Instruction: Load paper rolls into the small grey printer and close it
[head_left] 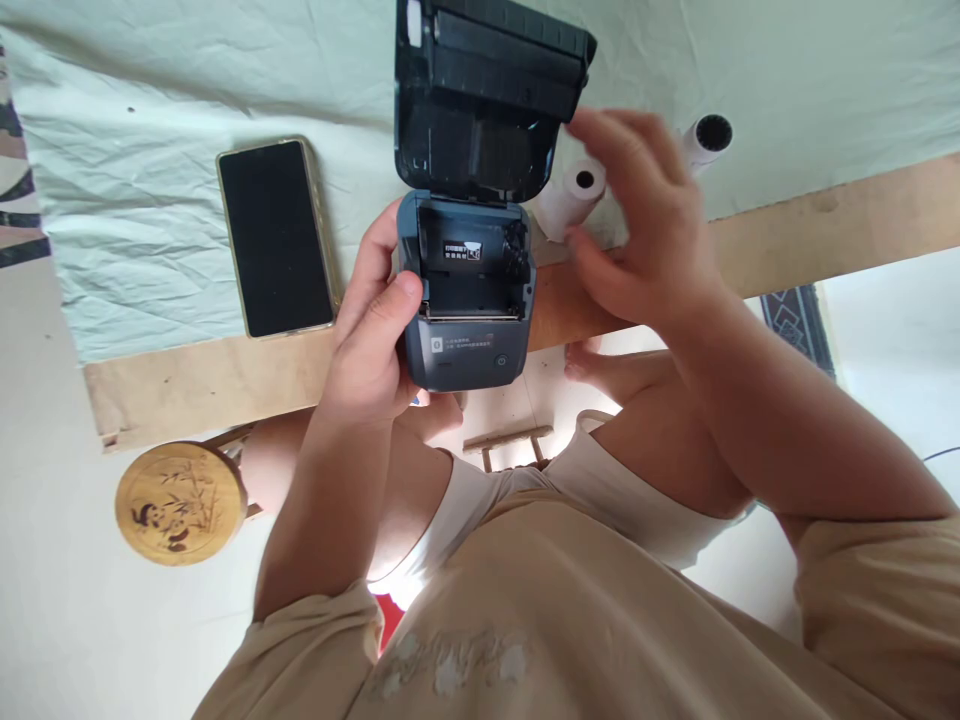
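Observation:
My left hand (379,330) grips a dark blue portable label printer (469,355) from its left side, thumb on the body's upper edge. The printer's black lid (480,150) is swung up and back. Its compartment shows an inner sticker and no roll inside. To the right of the printer my right hand (649,215) is open and slightly blurred, thumb and fingers apart. Its fingertips are by the lid's corner, though contact is unclear. Between thumb and fingers a white paper roll (562,208) stands on the table; I cannot tell whether the hand touches it.
A second white roll with a dark core (706,150) stands behind my right hand. On the pale green cloth (150,200) lies a smartphone (277,240), left of the printer. The table's wooden edge (202,385) faces me, and a round wooden stool (180,503) stands at the lower left.

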